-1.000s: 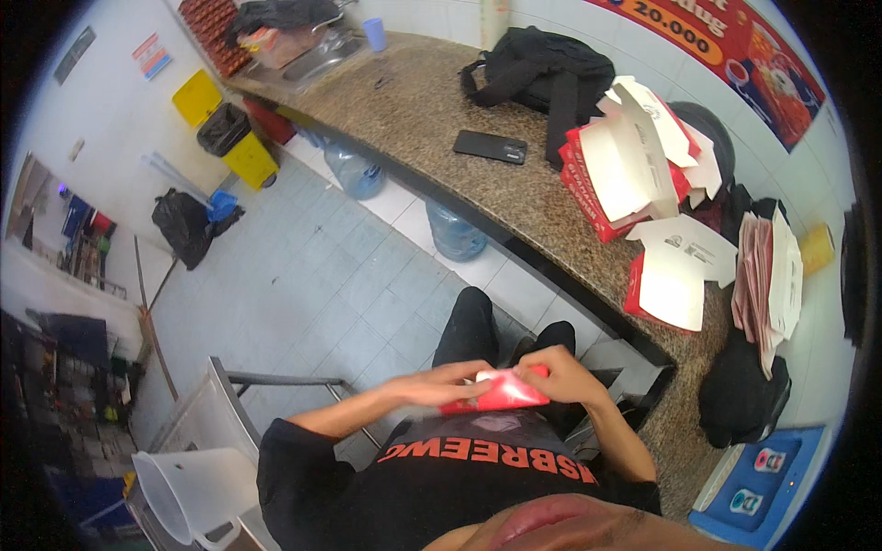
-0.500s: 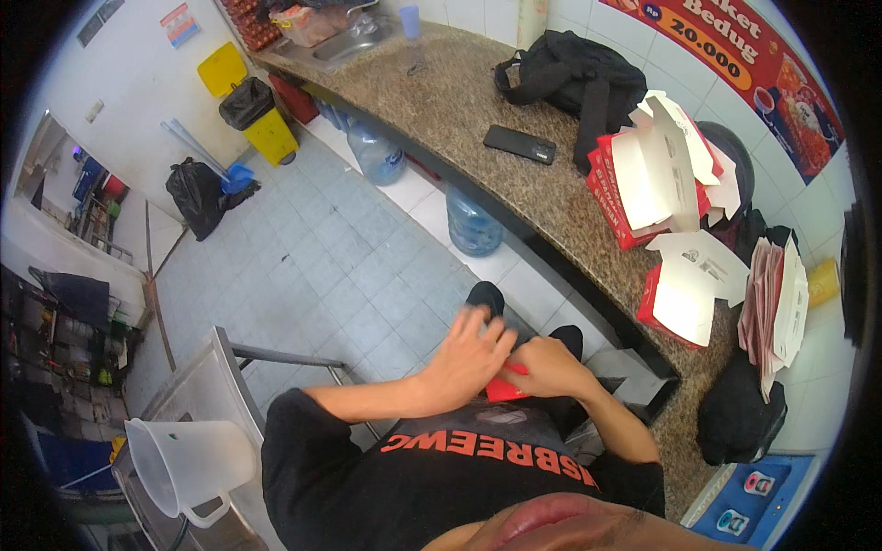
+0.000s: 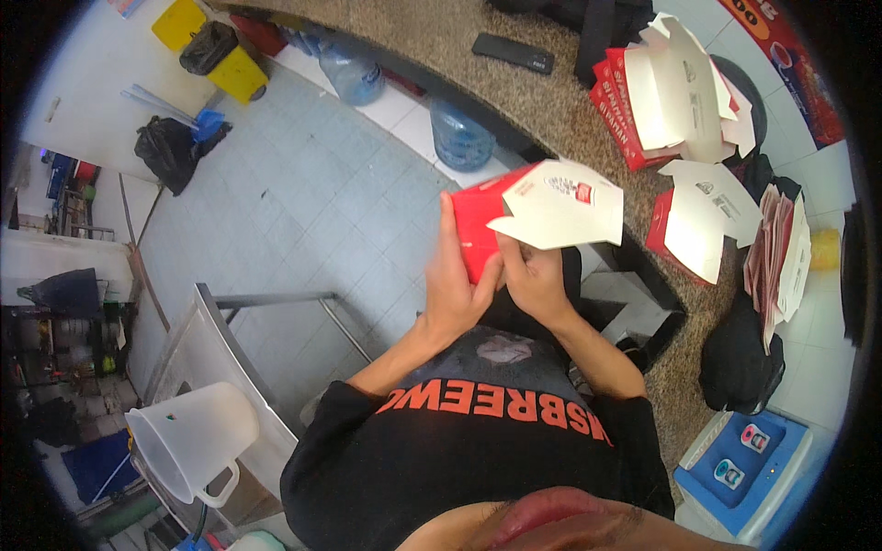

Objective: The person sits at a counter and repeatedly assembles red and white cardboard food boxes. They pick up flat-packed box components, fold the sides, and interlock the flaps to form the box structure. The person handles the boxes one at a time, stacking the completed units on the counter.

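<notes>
In front of my chest I hold a red takeaway box (image 3: 480, 223) with both hands; its white printed lid flaps stand out to the right. My left hand (image 3: 449, 292) grips the red side, fingers stretched along its left wall and thumb on the near side. With its fingers partly hidden behind the white flap, my right hand (image 3: 537, 287) holds the near right corner. On the granite counter (image 3: 551, 110) to the right lie several similar boxes (image 3: 671, 101) piled together. A single half-open box (image 3: 698, 220) sits nearer, beside a stack of flat cartons (image 3: 772, 253).
A black phone (image 3: 513, 53) lies on the counter. Big blue water bottles (image 3: 462, 138) stand beneath it. A metal table (image 3: 193, 354) with a plastic jug (image 3: 197, 436) is at my left. A yellow bin (image 3: 225, 60) and black rubbish bag (image 3: 170, 151) stand far left. A blue water dispenser (image 3: 744, 468) is near right.
The box has come up from low between my hands, and its white flaps now show. My left hand has moved from above it to its left side. The view has tilted downward.
</notes>
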{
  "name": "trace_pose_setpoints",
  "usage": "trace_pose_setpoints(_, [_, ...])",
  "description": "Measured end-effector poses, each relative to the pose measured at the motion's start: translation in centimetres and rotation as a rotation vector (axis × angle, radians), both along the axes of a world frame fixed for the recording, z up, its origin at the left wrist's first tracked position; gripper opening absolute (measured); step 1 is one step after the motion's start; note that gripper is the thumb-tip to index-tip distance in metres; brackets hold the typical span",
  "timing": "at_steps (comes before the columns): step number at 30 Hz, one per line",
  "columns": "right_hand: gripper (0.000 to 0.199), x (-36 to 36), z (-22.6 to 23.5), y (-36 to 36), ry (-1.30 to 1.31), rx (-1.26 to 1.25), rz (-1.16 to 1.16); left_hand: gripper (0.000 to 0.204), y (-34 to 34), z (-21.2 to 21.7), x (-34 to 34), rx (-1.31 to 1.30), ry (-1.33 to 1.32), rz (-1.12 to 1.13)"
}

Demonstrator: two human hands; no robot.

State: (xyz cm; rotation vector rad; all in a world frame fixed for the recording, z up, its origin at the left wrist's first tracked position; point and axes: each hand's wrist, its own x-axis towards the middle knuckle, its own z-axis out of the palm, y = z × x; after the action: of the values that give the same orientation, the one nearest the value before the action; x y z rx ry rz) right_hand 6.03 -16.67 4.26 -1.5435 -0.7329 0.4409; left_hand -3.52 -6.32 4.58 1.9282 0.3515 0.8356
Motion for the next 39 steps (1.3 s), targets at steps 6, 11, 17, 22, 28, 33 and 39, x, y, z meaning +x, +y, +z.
trace_pose_setpoints(6, [0.019, 1.3, 0.5, 2.1, -0.137, 0.043, -0.001, 0.069, 2.5, -1.6, -1.0, 0.028, -0.006, 0.060])
trace_pose_setpoints(11, [0.013, 1.2, -1.5, 2.6, -0.192, 0.006, -0.003, 0.067, 3.5, -1.5, -1.5, 0.108, 0.048, 0.039])
trace_pose_setpoints(17, [0.030, -1.0, -4.0, 3.9, -0.255, 0.014, 0.029, 0.062, 3.6, -3.0, -1.3, 0.093, 0.034, 0.115])
trace_pose_setpoints(22, [0.042, 2.6, -2.4, 3.6, -0.034, -0.231, 0.381, 0.063, 4.4, -2.4, -1.6, -0.137, 0.072, -0.042])
trace_pose_setpoints(28, [0.068, 6.1, 10.4, -0.4, -0.754, -0.524, 0.868, 0.075, 7.3, -9.8, -3.5, -0.997, 0.189, -0.323])
trace_pose_setpoints(33, [0.045, 5.4, 9.0, -3.6, -1.018, -0.618, 0.903, 0.082, 8.6, -14.7, -4.5, -1.721, 0.344, -0.940])
trace_pose_setpoints(39, [0.019, 5.3, 6.0, -4.1, -0.868, -0.401, 0.798, 0.060, 7.9, -7.3, -3.1, -0.146, 0.348, -0.554])
